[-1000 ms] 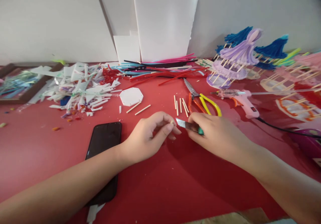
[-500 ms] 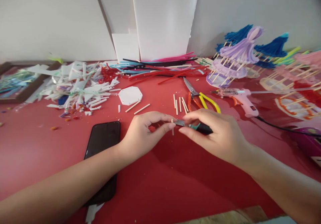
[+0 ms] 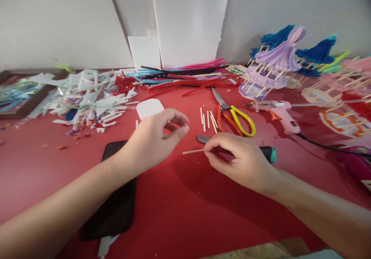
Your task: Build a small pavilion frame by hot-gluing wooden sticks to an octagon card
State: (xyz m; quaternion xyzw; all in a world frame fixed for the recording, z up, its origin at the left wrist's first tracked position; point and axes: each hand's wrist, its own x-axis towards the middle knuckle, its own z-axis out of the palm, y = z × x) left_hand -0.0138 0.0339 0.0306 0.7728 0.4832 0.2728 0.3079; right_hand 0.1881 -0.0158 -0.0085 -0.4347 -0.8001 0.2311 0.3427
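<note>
My left hand [image 3: 158, 137] hovers in front of a white octagonal piece [image 3: 149, 108], partly covering it. Its fingers are curved, with a gap between thumb and index and nothing seen between them. Between thumb and index finger, my right hand [image 3: 237, 154] pinches a thin wooden stick [image 3: 193, 151], whose free end points left. A craft knife runs behind the right hand: its blade [image 3: 203, 139] shows at the left and its black and green handle end [image 3: 269, 154] at the right. Several short wooden sticks [image 3: 208, 120] lie just beyond, beside yellow and orange scissors [image 3: 232, 116].
A black phone [image 3: 116, 212] lies under my left forearm. White scraps [image 3: 87, 96] are heaped at the left, with pipe cleaners [image 3: 179, 77] at the back. To the right are a pink glue gun [image 3: 285, 116], its cord, and carousel-like stick models [image 3: 269, 65].
My left hand has let go of the stick and moved left and up. The stick is now in my right hand's fingertips, pointing left. The knife has shifted right, behind the right hand.
</note>
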